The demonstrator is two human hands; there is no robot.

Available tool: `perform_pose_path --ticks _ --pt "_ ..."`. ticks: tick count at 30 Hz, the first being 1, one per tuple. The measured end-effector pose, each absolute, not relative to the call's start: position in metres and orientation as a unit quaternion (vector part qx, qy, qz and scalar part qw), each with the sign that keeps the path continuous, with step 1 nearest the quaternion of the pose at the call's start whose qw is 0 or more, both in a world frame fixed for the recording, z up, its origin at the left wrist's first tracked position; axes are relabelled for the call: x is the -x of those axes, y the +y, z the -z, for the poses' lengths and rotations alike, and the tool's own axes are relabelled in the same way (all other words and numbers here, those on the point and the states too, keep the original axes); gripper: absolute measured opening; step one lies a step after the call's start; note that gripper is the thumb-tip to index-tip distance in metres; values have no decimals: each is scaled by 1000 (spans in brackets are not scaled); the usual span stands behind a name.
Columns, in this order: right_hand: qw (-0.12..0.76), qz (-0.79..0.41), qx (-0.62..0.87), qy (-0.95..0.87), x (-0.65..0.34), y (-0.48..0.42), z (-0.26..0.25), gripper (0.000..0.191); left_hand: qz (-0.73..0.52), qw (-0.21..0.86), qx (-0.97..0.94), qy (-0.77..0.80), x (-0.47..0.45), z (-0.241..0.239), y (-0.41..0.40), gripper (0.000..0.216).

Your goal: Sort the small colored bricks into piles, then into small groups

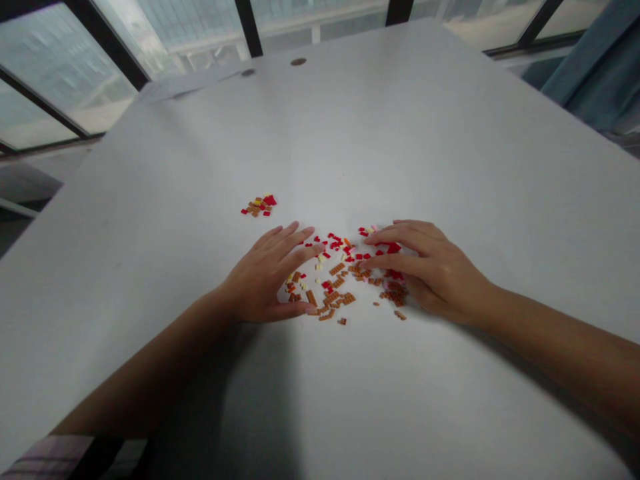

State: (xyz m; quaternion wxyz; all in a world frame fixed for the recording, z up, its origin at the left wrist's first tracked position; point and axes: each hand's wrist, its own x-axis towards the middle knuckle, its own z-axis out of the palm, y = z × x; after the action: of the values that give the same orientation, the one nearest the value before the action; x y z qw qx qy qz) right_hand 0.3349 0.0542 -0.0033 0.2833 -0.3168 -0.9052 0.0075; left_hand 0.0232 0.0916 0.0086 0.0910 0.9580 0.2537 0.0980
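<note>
A scatter of tiny bricks (pixel 340 277), red, brown, orange and cream, lies on the white table (pixel 350 133). My left hand (pixel 267 277) rests flat on the pile's left edge, fingers stretched and pointing right, holding nothing. My right hand (pixel 425 267) lies on the pile's right side with fingers apart, its fingertips touching bricks and covering some of them. A smaller cluster of red and brown bricks (pixel 260 205) sits apart, farther away to the left.
The table runs far back to two round cable holes (pixel 299 61) near its rear edge. Windows with dark frames (pixel 115 47) stand behind it. A blue chair or cloth (pixel 595 67) is at the far right.
</note>
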Motion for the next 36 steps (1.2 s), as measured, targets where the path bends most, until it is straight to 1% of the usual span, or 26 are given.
perform_pose_path --ticks 4,15,18,21,23,28,33,36 --pt "284 0 308 -908 -331 53 1 35 -97 94 -959 248 -22 -8 93 86" --pt "247 -7 319 -915 -328 53 2 45 -92 89 -962 243 -21 -8 93 86" --pt "274 -20 306 -912 -331 53 5 43 -92 90 -961 244 -21 -7 93 86" --pt "336 -47 305 -890 -335 54 7 35 -91 90 -962 241 -21 -8 94 87" --pt "360 -71 306 -879 -337 54 4 34 -89 88 -962 241 -21 -8 94 87" --pt "325 -128 289 -891 -341 55 -5 39 -93 86 -961 246 -22 -9 93 87" --pt "348 -152 253 -890 -339 58 0 46 -89 86 -961 248 -23 -10 92 87" --pt "331 -150 239 -900 -337 58 2 45 -90 86 -961 246 -22 -9 93 86"
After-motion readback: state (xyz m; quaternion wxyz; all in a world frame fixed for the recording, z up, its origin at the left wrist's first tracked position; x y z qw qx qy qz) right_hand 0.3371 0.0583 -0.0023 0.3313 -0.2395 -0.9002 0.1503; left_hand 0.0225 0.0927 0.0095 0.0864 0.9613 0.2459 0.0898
